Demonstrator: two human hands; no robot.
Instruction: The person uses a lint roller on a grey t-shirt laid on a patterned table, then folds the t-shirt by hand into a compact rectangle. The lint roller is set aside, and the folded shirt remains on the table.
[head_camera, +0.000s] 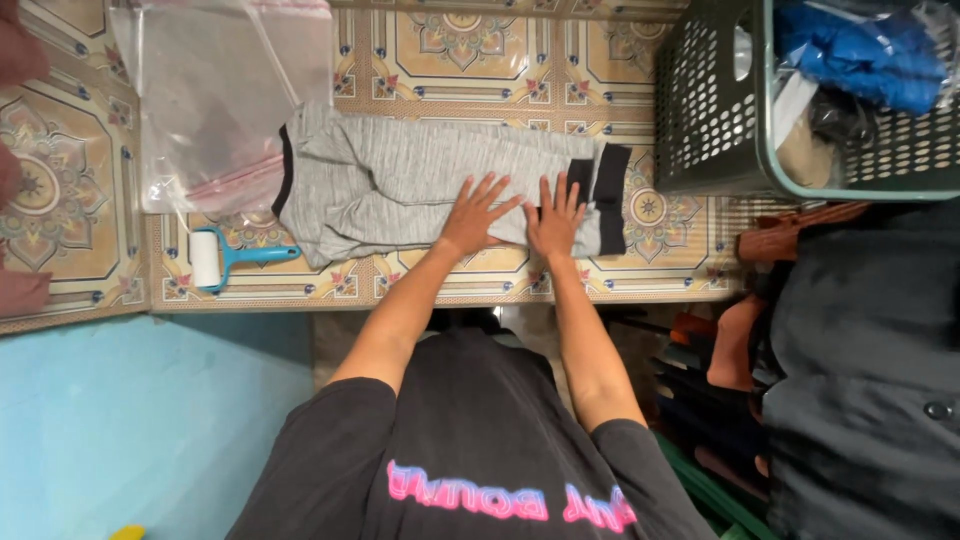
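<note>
Both my hands, left & right, lie open, flat on grey trousers nr worktop front edge.

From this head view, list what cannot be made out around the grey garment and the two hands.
- Grey garment: the part under the left hand and right hand is covered; both palms lie flat on it.
- Clear plastic bag: its top is cut off by the upper edge; glare blurs its contents.
- Green basket: cut off at top and right; the blue cloth inside sits under shiny wrap.
- Lint roller: too small to judge its sheet.
</note>
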